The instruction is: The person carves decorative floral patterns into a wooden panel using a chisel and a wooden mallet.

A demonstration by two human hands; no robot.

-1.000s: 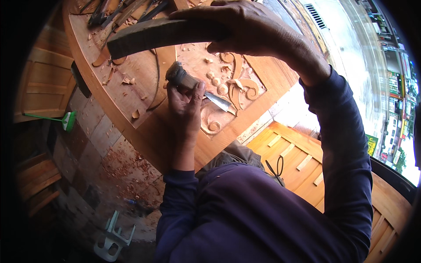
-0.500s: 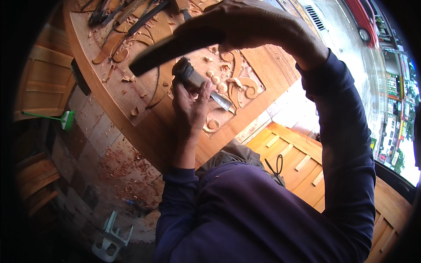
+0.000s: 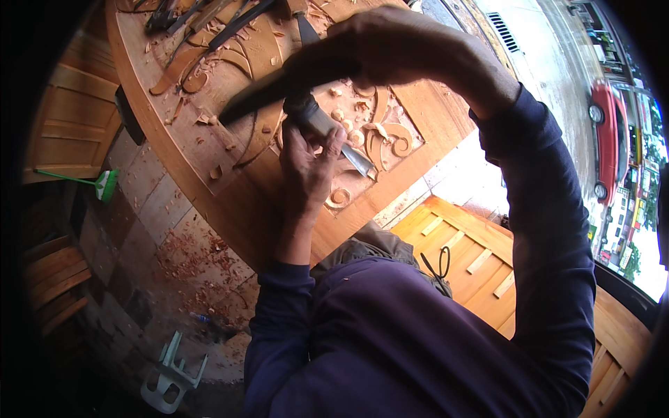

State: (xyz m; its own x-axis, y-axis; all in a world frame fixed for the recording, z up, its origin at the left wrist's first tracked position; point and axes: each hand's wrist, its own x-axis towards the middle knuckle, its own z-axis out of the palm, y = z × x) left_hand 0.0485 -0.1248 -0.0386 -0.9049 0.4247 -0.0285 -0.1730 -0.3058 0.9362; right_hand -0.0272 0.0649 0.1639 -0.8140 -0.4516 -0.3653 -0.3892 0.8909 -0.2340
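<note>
My left hand (image 3: 308, 167) is closed around the handle of a chisel (image 3: 320, 122), its thumb lying along the neck. The chisel leans, and its bright blade points down to the right at the carved scrolls of a wooden panel (image 3: 240, 202). Above it, my right hand (image 3: 394, 45) grips a dark, thick wooden club (image 3: 259, 96), slightly blurred. The club's length passes over the chisel's dark butt; whether the two touch I cannot tell. Near the blade lie a carved curl (image 3: 398, 144) and several round raised knobs (image 3: 354, 137).
More carving tools (image 3: 209, 17) lie at the panel's far left, among wood shavings (image 3: 207, 120). A green broom (image 3: 106, 184) and a pale plastic chair (image 3: 167, 380) are on the tiled floor at left. Slatted wood (image 3: 453, 240) stands at right; a red car (image 3: 610, 143) is on the street.
The club and my right hand have shifted slightly down and right, nearer the chisel's butt. My left hand keeps its grip. The red car has come further into view.
</note>
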